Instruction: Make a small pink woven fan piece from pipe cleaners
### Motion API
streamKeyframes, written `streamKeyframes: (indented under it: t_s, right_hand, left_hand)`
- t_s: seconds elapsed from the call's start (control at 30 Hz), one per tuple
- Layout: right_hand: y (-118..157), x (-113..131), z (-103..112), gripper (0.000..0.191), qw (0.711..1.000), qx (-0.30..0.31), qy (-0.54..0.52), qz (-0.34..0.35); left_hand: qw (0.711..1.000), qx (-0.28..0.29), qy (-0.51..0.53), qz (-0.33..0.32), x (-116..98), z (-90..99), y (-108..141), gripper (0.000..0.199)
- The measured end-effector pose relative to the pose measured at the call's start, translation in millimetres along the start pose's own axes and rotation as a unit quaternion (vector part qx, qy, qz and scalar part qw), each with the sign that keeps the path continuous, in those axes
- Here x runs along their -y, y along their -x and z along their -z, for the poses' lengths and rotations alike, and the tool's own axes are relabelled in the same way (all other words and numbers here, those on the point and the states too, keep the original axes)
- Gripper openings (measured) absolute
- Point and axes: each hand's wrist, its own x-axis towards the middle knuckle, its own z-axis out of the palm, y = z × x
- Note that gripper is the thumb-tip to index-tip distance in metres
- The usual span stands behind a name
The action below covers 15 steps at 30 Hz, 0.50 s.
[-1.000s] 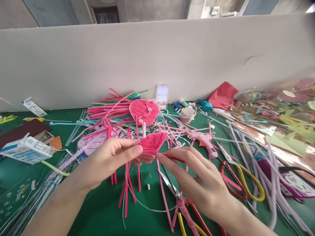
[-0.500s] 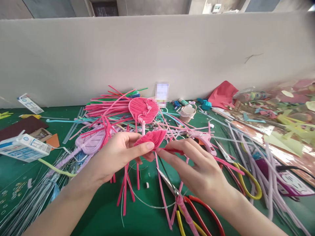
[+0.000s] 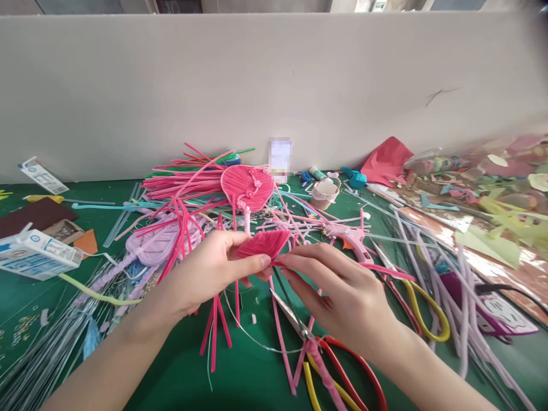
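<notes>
My left hand (image 3: pixel 233 260) pinches a leaf-shaped pink petal (image 3: pixel 264 244) made of rows of pipe cleaner, thumb in front and fingers behind. At the petal's lower right tip, my right hand (image 3: pixel 329 279) is closed, thumb and fingertips pressed on a pink pipe cleaner end, mostly hidden by the fingers. Below the hands lie open scissors (image 3: pixel 295 317) and red-handled pliers or cutters (image 3: pixel 351 365), partly overlapping. Behind the petal stands a round pink pipe cleaner fan (image 3: pixel 246 188) with small knotted trim.
Pink pipe cleaners (image 3: pixel 184 185) pile up at the back left, near a lilac fan (image 3: pixel 158 242). A pink glue gun (image 3: pixel 349 234), yellow-handled scissors (image 3: pixel 428 308) and a small basket (image 3: pixel 324 194) lie to the right. A milk carton (image 3: pixel 40 254) and wires (image 3: pixel 55 342) are at left.
The view has tilted slightly downward, so the table things sit a little higher. My right fingers have shifted slightly along the petal's tip; both hands keep their hold.
</notes>
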Motion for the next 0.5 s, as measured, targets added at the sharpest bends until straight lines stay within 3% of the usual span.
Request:
streamKeyframes:
  t_s: [0.17, 0.5]
  right_hand:
    - [-0.3, 14.7, -9.0, 0.015, 0.993, -0.062, -0.027, -0.096]
    - [0.4, 15.0, -12.3, 0.013, 0.998, -0.023, -0.011, -0.065]
  left_hand:
    - [1.000, 0.010, 0.020, -0.004, -3.2, -3.3, 1.4, 0.027]
    - [1.000, -0.021, -0.011, -0.015, -3.4, -4.7, 2.8, 0.024]
